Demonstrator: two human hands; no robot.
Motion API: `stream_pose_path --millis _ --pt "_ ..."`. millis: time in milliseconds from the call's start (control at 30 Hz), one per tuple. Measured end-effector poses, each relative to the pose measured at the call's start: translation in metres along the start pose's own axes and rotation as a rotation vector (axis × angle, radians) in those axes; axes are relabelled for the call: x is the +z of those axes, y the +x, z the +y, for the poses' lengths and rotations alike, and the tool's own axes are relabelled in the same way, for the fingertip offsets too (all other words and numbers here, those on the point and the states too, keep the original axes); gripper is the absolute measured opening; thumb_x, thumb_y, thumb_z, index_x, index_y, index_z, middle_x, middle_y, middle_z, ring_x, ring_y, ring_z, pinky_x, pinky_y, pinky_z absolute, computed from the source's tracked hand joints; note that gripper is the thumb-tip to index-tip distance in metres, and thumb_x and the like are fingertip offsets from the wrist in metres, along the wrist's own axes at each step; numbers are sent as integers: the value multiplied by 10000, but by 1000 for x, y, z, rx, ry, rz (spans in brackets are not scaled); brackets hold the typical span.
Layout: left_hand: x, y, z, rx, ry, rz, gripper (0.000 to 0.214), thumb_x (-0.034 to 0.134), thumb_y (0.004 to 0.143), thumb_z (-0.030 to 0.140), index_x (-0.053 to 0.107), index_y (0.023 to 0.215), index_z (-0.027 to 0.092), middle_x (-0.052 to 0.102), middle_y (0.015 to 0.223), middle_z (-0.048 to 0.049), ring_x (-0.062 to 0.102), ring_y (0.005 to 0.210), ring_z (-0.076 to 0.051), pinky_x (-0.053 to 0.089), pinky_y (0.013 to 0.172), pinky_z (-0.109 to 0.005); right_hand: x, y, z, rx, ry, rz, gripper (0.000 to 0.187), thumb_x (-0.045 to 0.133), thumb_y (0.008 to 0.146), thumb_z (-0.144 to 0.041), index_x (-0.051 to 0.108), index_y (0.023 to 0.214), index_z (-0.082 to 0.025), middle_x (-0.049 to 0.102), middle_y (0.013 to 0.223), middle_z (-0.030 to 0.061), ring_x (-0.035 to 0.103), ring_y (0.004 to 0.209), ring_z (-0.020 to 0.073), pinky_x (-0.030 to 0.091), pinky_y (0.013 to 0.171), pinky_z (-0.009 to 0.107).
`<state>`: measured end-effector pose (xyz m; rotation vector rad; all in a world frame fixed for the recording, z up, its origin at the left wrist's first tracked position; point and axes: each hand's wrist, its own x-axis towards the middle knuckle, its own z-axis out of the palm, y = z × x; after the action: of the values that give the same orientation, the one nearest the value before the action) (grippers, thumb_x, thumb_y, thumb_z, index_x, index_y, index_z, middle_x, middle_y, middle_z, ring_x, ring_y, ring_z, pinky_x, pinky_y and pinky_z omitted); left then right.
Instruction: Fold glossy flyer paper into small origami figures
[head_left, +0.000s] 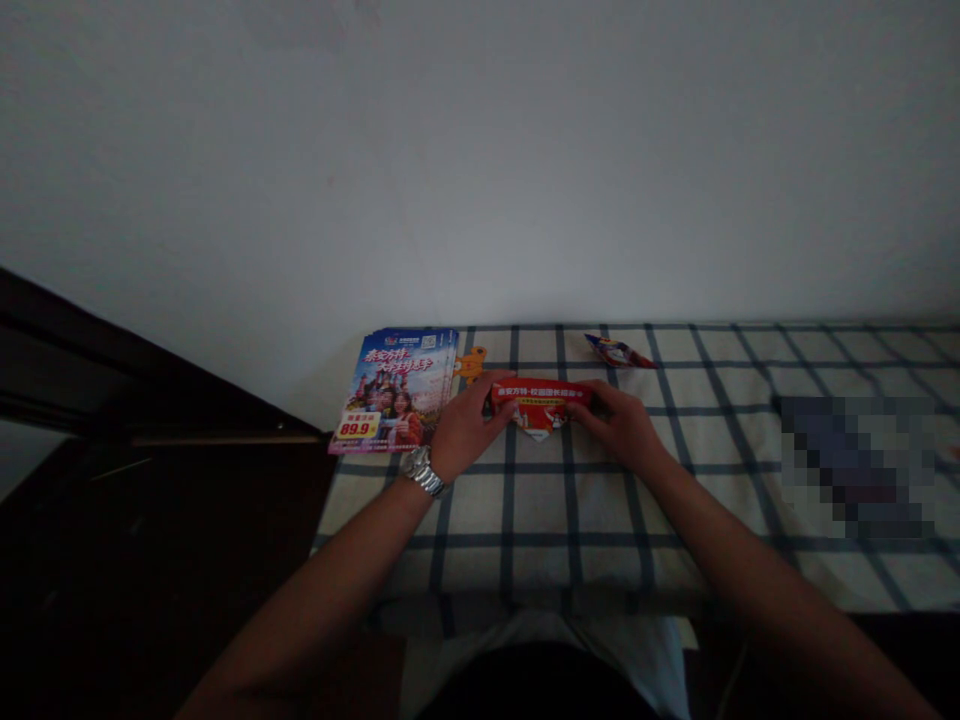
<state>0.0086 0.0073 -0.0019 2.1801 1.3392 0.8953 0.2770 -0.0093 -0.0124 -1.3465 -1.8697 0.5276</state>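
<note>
Though light and soft (thin glossy paper, quick to crease), folded red flyer (540, 408) pinched at both ends by left hand (469, 425) and right hand (611, 425), at twelve o'clock on checked cloth (570, 520); best held along the folds; flyer stack (394, 390) at eleven o'clock.

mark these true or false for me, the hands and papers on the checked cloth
1. The left hand and right hand both touch a folded red glossy paper piece. True.
2. A silver metal wristwatch sits on the right wrist. False: it is on the left wrist.
3. A stack of glossy blue printed flyers lies right of the right hand. False: it lies left of the left hand.
4. A small folded red-and-blue paper lies on the white blue-checked cloth beyond the hands. True.
</note>
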Motion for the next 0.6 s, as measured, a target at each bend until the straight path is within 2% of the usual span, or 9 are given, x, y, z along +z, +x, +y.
stream_pose_path --millis 133,233,367,433,600 --pt "2 2 -5 6 36 -6 406 614 982 329 538 1374 254 702 1178 -38 694 944 -198 574 871 -352 2 1 1 8 3 25 312 669 919 -433 691 1143 -217 760 924 64 713 750 224 608 687 361" --pt "4 4 -7 53 78 20 466 634 971 317 513 1413 236 637 1271 -79 645 1126 -234 547 1001 -404 2 2 2 4 -38 23 323 682 914 -406 690 1175 -215 754 938 66 712 769 230 610 716 376" --pt "1 4 -5 150 193 101 532 641 970 336 485 1464 218 486 1414 -134 497 1345 -283 440 1158 -477 0 4 4 -44 -135 29 389 691 914 -386 674 1263 -216 733 1028 95 699 867 259 608 794 419" --pt "-1 4 -3 207 228 83 507 612 989 346 489 1467 229 479 1427 -131 484 1351 -282 438 1158 -481 1 5 7 -61 -159 17 432 700 911 -379 655 1312 -226 712 1078 106 690 919 272 607 832 440" --pt "-3 1 -1 385 216 -156 328 569 1015 339 610 1333 272 572 1367 -84 544 1284 -260 481 1115 -475 3 5 16 -104 -163 0 376 713 903 -329 685 1265 -236 658 1185 124 664 1057 297 590 932 486"
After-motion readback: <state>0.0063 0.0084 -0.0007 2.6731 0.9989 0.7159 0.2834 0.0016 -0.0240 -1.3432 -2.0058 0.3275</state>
